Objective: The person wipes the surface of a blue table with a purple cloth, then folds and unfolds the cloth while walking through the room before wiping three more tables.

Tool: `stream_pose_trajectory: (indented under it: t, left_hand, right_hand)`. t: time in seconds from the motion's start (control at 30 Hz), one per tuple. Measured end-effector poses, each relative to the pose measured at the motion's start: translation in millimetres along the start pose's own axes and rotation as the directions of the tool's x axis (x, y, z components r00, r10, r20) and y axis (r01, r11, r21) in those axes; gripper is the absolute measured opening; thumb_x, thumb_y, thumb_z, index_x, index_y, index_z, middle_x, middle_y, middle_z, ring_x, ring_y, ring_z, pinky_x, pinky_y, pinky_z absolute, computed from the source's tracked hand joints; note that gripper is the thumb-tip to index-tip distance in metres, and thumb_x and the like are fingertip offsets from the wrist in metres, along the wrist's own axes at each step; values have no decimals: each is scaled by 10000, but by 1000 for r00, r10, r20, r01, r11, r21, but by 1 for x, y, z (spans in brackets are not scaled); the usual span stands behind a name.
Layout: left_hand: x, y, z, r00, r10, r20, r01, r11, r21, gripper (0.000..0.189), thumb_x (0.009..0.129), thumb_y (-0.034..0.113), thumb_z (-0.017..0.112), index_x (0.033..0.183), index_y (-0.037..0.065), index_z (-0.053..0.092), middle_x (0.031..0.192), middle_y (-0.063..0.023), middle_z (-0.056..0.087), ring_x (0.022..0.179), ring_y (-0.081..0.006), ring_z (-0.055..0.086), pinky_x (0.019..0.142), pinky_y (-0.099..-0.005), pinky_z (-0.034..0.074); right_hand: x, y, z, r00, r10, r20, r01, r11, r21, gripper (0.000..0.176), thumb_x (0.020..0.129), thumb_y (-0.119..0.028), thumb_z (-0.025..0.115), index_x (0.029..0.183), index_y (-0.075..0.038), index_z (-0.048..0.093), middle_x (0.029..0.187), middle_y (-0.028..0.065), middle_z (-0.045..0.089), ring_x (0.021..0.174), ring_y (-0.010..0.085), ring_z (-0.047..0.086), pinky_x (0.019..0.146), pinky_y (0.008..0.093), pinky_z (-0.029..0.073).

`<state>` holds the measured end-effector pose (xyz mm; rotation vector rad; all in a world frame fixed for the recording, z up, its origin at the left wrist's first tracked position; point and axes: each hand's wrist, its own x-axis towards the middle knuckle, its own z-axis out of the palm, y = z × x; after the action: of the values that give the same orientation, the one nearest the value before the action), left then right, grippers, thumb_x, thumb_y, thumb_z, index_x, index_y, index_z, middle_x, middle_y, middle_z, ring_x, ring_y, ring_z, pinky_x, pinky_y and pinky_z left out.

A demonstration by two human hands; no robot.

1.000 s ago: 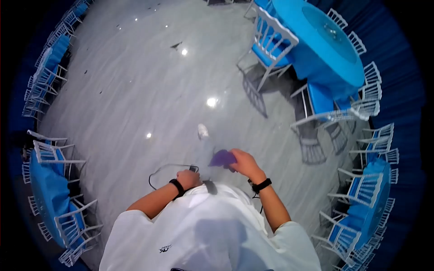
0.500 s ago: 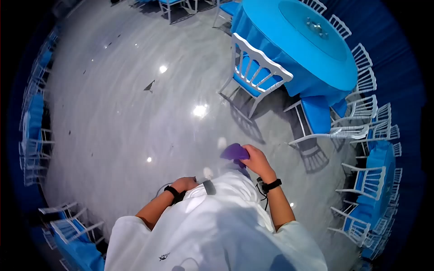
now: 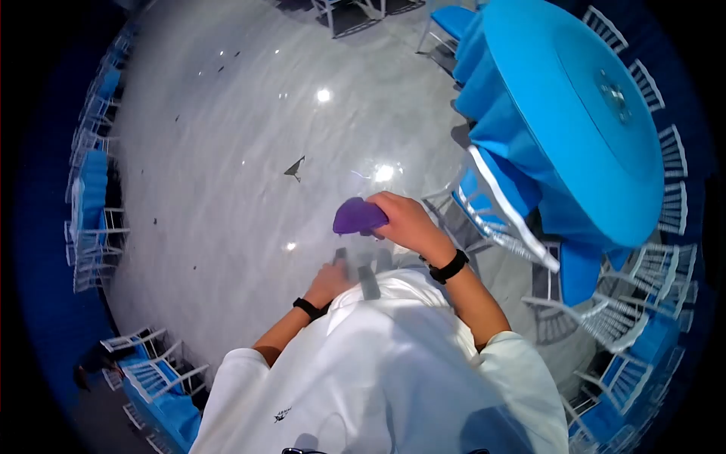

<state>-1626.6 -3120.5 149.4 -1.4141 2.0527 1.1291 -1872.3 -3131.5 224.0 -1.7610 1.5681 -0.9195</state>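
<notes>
My right hand (image 3: 407, 221) is closed on a folded purple cloth (image 3: 358, 216), held out in front of my body above the floor. The cloth's loose end fans out to the left of my fingers. Lower and to the left, close to the hem of my white shirt (image 3: 393, 333), is my left hand (image 3: 327, 282). Its fingers are curled and blurred around a small dark grey object (image 3: 340, 255) that I cannot make out. A flat grey strip (image 3: 368, 281) shows at the shirt hem between the two hands. Both wrists carry black bands.
A round table (image 3: 522, 83) with a blue cloth stands at the right, a white chair (image 3: 507, 204) tucked near it. More white chairs (image 3: 662, 265) line the right side. Blue-covered tables (image 3: 92, 181) run along the left. Dark scraps (image 3: 294, 168) lie on the shiny grey floor (image 3: 227, 204).
My right hand has moved forward and left with the purple cloth. My left hand has risen forward from the waist. The big table and its chair now appear closer and further right.
</notes>
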Motion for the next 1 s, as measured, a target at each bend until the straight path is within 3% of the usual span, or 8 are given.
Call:
stream_pose_trajectory:
  t: [0.27,0.4,0.47,0.6,0.7,0.73,0.93,1.0]
  left_hand:
    - [149,14,-128,996,-17,91,27,994,-111,999,644,771,572,1248,-17,463,1135,-337,522,1061,-467,531,897,-458,454]
    - [225,43,-235,987,-133,94,130,991,36,1027,632,774,575,1296,3,439,1173,-305,547,1108,-440,528,904,-442,458]
    - [254,56,-287,994,-103,19,103,995,1,897,663,695,615,1202,-11,490,1064,-316,595,1055,-416,562,859,-442,476]
    - [331,56,-361,962,-68,265,46,995,85,931,670,681,602,1255,-28,452,1175,-283,573,1142,-377,538,922,-422,445]
    - [362,81,-429,907,112,407,-47,985,-166,1125,594,689,654,1353,-87,359,1314,-296,465,1236,-367,462,1012,-382,377]
    - [394,69,-424,925,8,379,8,999,-39,1085,605,682,652,1321,-94,402,1289,-287,495,1215,-364,482,995,-377,385]
    - [514,73,-497,868,-10,496,56,995,-77,1001,620,656,660,1255,-95,475,1202,-250,575,1121,-326,546,939,-355,405]
    - [523,111,-553,863,176,473,-83,974,-213,879,712,625,607,1241,-64,478,1155,-223,596,1066,-298,572,892,-349,438]
  right_hand:
    - [205,55,-44,1000,-10,27,8,999,49,308,733,-122,691,1023,-63,604,948,114,643,838,290,636,723,345,500]
    - [301,89,-62,1000,13,-15,-13,1000,24,276,746,-90,660,1015,-50,608,927,119,643,821,282,641,718,341,500]
    - [347,97,-75,995,80,51,-81,997,10,261,749,-78,656,1004,-44,611,912,123,645,816,279,643,709,337,502]
    - [425,114,-112,994,105,0,-105,994,-20,265,750,-49,652,1011,-23,607,891,124,647,767,248,656,673,319,510]
    - [474,130,-135,984,159,-80,-154,985,74,282,741,-2,651,1018,-2,601,864,117,645,712,188,657,620,305,512]
    - [490,143,-141,969,238,-62,-222,956,191,286,738,12,649,1019,4,599,859,115,644,698,172,654,604,302,511]
    - [588,212,-165,964,256,-72,-242,958,156,289,740,26,640,1025,9,592,858,117,646,666,169,646,589,300,508]
    - [629,232,-181,966,237,-100,-220,962,161,286,743,1,644,1025,-8,599,869,119,650,700,194,649,618,308,507]
